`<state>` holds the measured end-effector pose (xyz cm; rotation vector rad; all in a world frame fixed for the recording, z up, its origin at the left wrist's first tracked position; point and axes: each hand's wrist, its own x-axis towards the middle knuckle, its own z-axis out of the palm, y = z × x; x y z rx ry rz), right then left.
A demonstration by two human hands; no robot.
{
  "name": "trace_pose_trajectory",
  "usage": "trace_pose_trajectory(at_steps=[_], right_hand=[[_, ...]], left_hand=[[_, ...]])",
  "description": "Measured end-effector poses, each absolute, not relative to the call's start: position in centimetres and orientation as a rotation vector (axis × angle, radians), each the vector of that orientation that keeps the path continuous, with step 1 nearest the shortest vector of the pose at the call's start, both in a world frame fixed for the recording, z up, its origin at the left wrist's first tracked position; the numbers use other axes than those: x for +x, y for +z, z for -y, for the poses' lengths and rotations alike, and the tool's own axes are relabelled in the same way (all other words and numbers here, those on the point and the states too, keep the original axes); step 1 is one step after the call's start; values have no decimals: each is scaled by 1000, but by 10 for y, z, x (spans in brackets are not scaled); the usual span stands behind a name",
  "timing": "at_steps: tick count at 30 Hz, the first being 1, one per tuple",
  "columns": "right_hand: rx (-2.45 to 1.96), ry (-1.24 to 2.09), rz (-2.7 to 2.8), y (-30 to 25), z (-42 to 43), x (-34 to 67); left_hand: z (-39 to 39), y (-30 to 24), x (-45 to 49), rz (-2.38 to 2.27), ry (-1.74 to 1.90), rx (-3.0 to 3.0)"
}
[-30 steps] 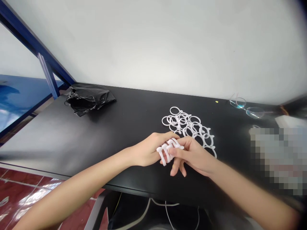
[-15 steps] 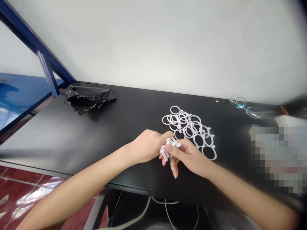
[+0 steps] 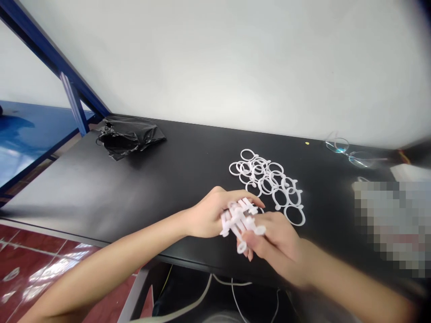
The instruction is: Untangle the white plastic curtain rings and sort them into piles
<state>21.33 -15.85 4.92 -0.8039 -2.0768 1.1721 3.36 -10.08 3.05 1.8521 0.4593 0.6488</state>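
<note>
My left hand [image 3: 207,215] is closed round a stack of white plastic rings [image 3: 237,215] near the front edge of the black table [image 3: 101,188]. My right hand [image 3: 274,244] pinches one white ring at the end of that stack, its fingers curled. Both hands meet over the table just in front of a loose pile of white rings [image 3: 269,181] that lies flat on the tabletop. The nearest loose ring [image 3: 294,215] is just beyond my right hand.
A crumpled black plastic bag [image 3: 129,137] lies at the table's back left. Clear eyeglasses [image 3: 350,152] rest at the back right, near a blurred-out area. A blue metal frame [image 3: 72,101] stands to the left. Cables hang below the table's front edge.
My right hand has drawn back toward me and lower, taking a ring with it. The stack in my left hand is fanned out more. The view shifted slightly.
</note>
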Motion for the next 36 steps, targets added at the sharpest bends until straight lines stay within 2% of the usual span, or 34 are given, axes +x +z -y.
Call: trace_pose_trajectory(at_steps=[4, 11, 15, 18, 21, 25, 29, 32, 36], right_hand=[[-776, 1018, 2157, 52, 161, 215], [-981, 1434, 1814, 39, 146, 214], [-1221, 1385, 1522, 36, 129, 222], [-1252, 1251, 1410, 39, 119, 231], [-1256, 1142, 1372, 46, 112, 242], [-1321, 971, 1388, 52, 105, 265], [-1496, 938, 1599, 55, 104, 292], [-1655, 880, 1817, 56, 107, 306], [-1701, 777, 2053, 57, 109, 310]], left_hand=[[106, 30, 36, -549, 582, 1646], [81, 35, 19, -602, 543, 1969], [43, 42, -13, -941, 487, 2251], [15, 41, -36, -1445, 351, 2450], [2, 31, -51, -1674, 259, 2538], [10, 18, -64, -1630, 160, 2587], [21, 12, -78, -1532, 131, 2602], [19, 19, -88, -1447, 162, 2543], [7, 44, -96, -1362, -30, 2334]])
